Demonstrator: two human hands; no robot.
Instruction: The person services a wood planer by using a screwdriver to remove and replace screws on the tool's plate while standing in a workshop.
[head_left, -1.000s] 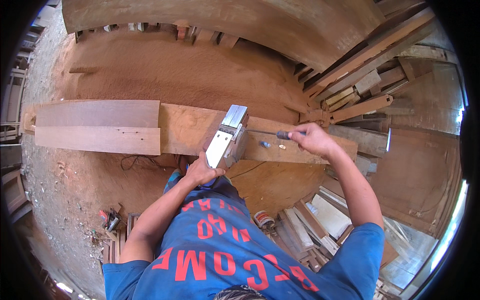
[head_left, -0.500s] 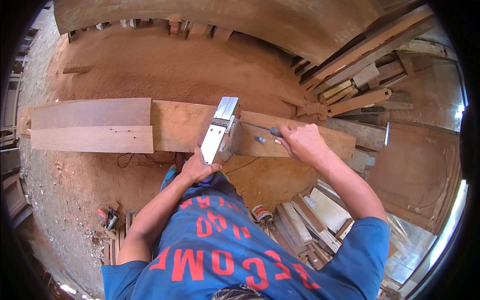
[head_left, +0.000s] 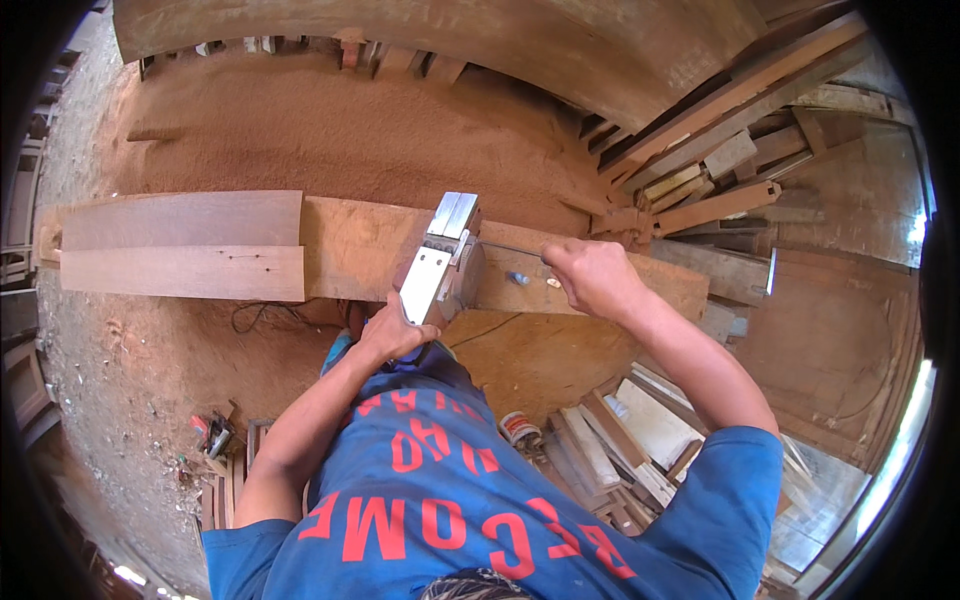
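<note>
An electric hand planer [head_left: 428,285] rests on the wooden bench plank [head_left: 360,255], its shiny metal sole facing up. My left hand [head_left: 393,332] is closed around its near end. My right hand [head_left: 597,278] is closed on the handle of a screwdriver [head_left: 512,249], most of the handle hidden by the fingers. The thin shaft points left, and its tip meets the planer's side near the gap between the two sole plates. A small blue piece [head_left: 518,278] and a small pale piece [head_left: 553,283] lie on the plank between planer and right hand.
Two thin boards [head_left: 180,272] lie side by side on the plank's left part. Sawdust [head_left: 350,140] covers the ground beyond. Offcuts [head_left: 620,440] and a small tub [head_left: 520,430] are at the lower right. More timber [head_left: 720,205] is stacked at right. A dark cord [head_left: 265,318] lies below the plank.
My right hand has turned on the screwdriver handle, its knuckles shifting slightly left and covering more of the handle. The planer and my left hand stay nearly in place.
</note>
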